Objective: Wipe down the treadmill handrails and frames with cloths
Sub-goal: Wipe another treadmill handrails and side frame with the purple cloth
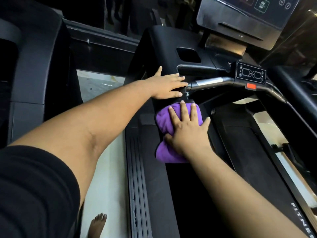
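A folded purple cloth [164,124] lies against the black upright frame [161,54] of the treadmill, just below the handrail joint. My right hand [187,129] presses flat on the cloth, fingers spread, thumb curled under its lower edge. My left hand [167,85] rests flat on the frame above it, fingers apart, fingertips near the end of the silver handrail [209,82]. The handrail runs right to a small control pad [251,74] with a red stop tab [251,86].
The console screen [247,12] hangs at the top right. The running belt [243,145] lies below on the right, a ribbed side rail [137,169] on the left. A second treadmill [34,66] stands far left. My bare foot [97,225] is on the pale floor.
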`<state>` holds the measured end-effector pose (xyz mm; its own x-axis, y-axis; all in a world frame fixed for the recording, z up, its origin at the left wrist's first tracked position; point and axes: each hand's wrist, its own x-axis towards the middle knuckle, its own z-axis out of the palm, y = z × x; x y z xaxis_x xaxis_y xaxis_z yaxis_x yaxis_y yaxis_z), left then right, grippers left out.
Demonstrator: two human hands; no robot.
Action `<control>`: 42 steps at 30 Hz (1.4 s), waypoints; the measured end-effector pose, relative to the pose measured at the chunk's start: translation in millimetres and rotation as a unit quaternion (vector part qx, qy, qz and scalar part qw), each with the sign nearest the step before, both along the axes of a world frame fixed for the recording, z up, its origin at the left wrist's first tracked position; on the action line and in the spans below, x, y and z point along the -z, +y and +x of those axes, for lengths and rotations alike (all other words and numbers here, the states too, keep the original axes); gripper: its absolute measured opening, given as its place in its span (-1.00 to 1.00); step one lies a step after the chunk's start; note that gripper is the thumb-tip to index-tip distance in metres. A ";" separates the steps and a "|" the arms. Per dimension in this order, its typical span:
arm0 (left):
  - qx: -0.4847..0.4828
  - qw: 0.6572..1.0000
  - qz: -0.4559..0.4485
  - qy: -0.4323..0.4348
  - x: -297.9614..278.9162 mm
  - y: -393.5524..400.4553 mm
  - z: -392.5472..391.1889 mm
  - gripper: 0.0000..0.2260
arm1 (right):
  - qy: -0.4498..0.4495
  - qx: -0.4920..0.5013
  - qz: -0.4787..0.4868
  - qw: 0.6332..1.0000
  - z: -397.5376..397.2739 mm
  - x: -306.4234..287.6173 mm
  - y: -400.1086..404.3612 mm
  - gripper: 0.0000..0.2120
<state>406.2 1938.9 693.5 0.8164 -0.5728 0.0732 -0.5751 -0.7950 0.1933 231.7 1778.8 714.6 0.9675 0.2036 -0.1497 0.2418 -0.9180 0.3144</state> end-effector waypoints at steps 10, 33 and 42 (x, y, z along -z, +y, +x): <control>0.032 0.999 -0.014 0.021 5.9 9.4 20.3 -0.48 | -0.038 -0.077 -0.080 0.993 -27.1 25.2 -8.9 -0.16; 0.014 0.998 -0.044 0.042 7.2 21.6 68.6 -0.56 | -0.035 -0.012 0.023 0.999 33.7 15.6 5.4 -0.16; 0.004 1.000 0.001 0.022 -6.1 24.0 67.3 -0.58 | -0.009 -0.030 0.026 0.999 97.6 0.8 30.9 -0.16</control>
<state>473.6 1962.9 699.6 0.8139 -0.5799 0.0356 -0.5726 -0.7905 0.2174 329.3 1809.7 713.8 0.9557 0.2687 -0.1199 0.2919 -0.9173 0.2710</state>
